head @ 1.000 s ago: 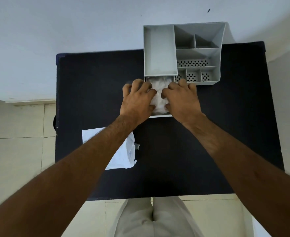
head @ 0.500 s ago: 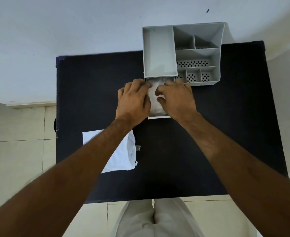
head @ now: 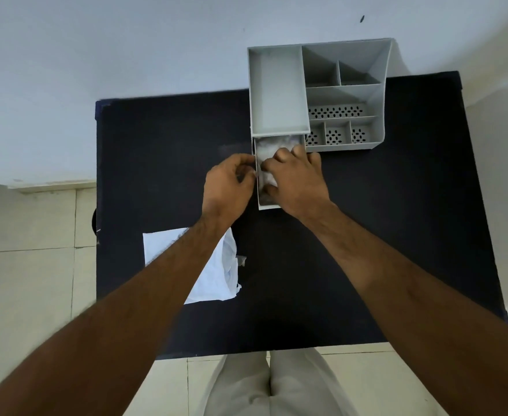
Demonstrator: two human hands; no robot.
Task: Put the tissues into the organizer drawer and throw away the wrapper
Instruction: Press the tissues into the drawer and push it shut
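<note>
**Tissues pressed into grey drawer**

We press our right hand [head: 296, 178], fingers curled, onto crumpled white tissues [head: 272, 145] in the pulled-out plastic drawer [head: 269, 206] of the grey organizer [head: 378, 94]. Our left hand [head: 227, 187] pinches the drawer's left wall. The crinkled white wrapper [head: 219, 271] lies near-left on the black table [head: 156, 163], partly hidden by our left forearm.

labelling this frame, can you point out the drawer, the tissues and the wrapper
drawer [head: 269, 206]: head view, front wall
tissues [head: 268, 148]: head view, white bunch inside the drawer
wrapper [head: 216, 277]: head view, crumpled right part
</note>
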